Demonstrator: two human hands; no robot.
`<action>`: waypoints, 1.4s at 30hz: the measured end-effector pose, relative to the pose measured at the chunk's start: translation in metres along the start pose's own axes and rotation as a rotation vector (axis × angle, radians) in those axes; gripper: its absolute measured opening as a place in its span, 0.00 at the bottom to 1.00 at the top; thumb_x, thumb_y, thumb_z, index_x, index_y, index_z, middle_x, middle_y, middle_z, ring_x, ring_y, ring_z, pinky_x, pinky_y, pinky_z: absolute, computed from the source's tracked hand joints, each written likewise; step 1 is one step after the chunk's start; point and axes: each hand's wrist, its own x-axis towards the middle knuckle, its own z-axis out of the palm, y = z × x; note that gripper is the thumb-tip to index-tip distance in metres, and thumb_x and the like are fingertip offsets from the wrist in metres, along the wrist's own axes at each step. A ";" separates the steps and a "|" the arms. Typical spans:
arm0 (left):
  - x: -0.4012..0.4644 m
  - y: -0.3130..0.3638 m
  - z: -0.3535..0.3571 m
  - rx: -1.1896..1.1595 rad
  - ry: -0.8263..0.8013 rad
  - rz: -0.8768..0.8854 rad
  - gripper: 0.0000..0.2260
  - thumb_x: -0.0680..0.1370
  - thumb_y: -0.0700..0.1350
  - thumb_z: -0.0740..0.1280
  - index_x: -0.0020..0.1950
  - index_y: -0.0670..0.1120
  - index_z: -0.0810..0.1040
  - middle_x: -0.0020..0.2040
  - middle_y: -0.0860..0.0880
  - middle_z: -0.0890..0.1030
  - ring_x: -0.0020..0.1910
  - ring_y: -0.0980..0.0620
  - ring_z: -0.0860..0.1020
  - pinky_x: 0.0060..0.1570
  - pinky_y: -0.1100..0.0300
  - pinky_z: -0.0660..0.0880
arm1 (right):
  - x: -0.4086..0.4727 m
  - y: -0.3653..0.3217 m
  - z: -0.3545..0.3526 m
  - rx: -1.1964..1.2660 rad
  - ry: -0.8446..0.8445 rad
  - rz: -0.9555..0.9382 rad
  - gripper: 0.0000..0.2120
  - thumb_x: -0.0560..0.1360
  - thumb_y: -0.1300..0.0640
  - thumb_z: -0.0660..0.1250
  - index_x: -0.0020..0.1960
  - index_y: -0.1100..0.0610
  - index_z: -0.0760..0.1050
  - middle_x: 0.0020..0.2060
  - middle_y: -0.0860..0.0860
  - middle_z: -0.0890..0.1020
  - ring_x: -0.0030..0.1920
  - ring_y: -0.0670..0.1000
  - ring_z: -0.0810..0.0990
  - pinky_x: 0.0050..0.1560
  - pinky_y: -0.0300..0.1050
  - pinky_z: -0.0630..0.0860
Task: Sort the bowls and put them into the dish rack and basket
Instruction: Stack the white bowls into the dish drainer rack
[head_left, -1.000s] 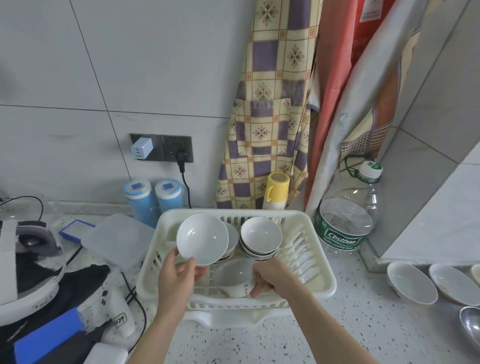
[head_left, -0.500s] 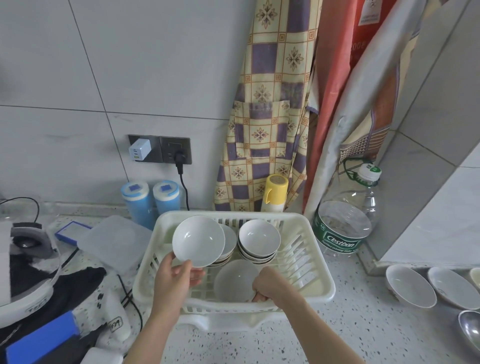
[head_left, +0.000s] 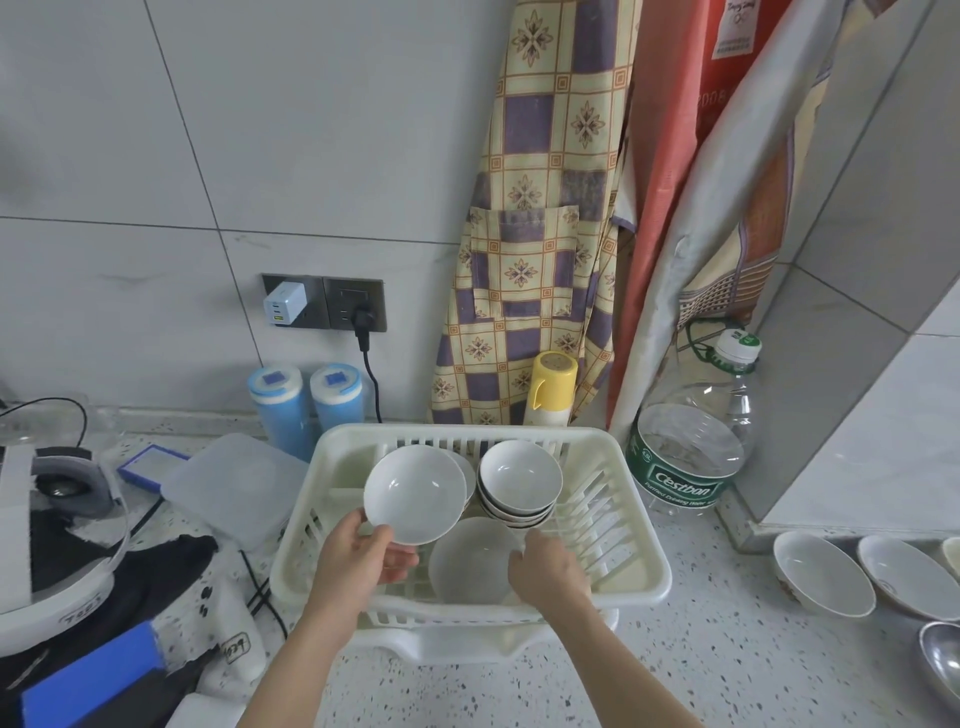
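A cream plastic dish rack sits on the speckled counter. My left hand pinches the lower rim of a white bowl, held tilted above the rack's left side. Behind it another white bowl leans in the rack. A stack of white bowls stands at the rack's back middle. My right hand holds the right edge of a pale bowl that lies in the front of the rack. Two more white bowls and a steel bowl wait on the counter at right.
A large water bottle stands right of the rack. Two blue canisters, a yellow-capped bottle and a hanging apron are behind it. A plastic lid, a cable and an appliance crowd the left counter.
My right hand turned the pale bowl from leaning on its side to lying low in the rack's front. My left hand kept its white bowl raised, nearly still.
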 end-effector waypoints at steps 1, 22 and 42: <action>0.000 0.001 -0.001 0.009 -0.013 -0.013 0.11 0.80 0.36 0.61 0.59 0.46 0.75 0.37 0.42 0.86 0.36 0.47 0.86 0.31 0.61 0.80 | -0.002 0.000 0.000 0.016 0.033 0.002 0.14 0.79 0.55 0.55 0.60 0.59 0.72 0.56 0.54 0.79 0.55 0.56 0.79 0.45 0.43 0.70; -0.007 0.012 -0.005 0.183 -0.157 -0.054 0.09 0.79 0.36 0.61 0.55 0.45 0.77 0.37 0.42 0.86 0.29 0.54 0.81 0.31 0.61 0.77 | -0.006 0.000 -0.003 0.129 0.107 -0.007 0.08 0.77 0.57 0.57 0.53 0.55 0.73 0.50 0.53 0.80 0.46 0.54 0.76 0.43 0.43 0.72; 0.001 0.015 0.002 0.401 -0.380 -0.148 0.07 0.78 0.42 0.63 0.53 0.43 0.78 0.39 0.44 0.87 0.27 0.56 0.75 0.30 0.65 0.70 | -0.020 0.011 -0.014 0.710 -0.044 -0.294 0.09 0.70 0.55 0.63 0.45 0.55 0.81 0.23 0.44 0.77 0.26 0.49 0.71 0.32 0.43 0.68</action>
